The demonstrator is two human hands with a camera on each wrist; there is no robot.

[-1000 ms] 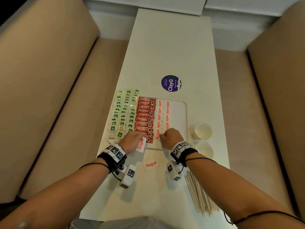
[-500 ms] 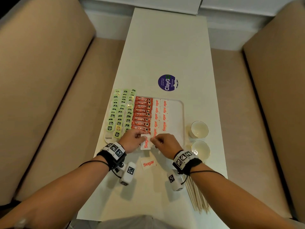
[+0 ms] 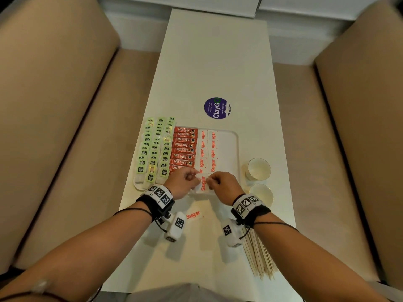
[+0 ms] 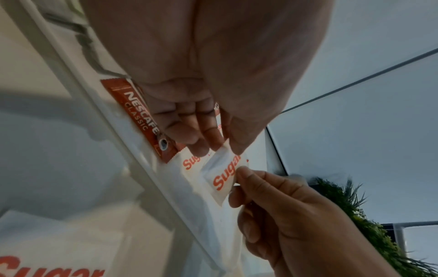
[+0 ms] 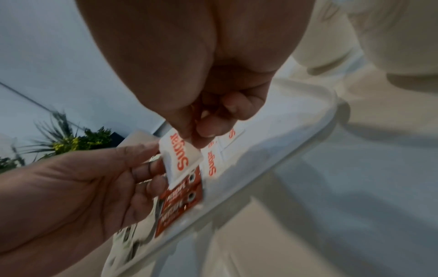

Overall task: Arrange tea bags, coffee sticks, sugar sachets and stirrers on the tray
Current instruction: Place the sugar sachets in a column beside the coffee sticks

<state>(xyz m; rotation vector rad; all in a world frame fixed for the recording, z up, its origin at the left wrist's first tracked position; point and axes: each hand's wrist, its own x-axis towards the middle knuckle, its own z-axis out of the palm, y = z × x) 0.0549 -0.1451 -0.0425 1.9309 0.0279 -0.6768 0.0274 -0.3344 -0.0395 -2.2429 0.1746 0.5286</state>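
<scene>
Both hands fingertip-pinching one sugar sachet above tray's near edge

White sugar sachet over tray

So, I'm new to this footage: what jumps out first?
Both hands meet at the tray's near edge, the left hand and right hand each pinching one sugar sachet. Behind them lie neat columns: green tea bags at left, red coffee sticks, then more sugar. A purple round sticker sits farther up the table.
</scene>
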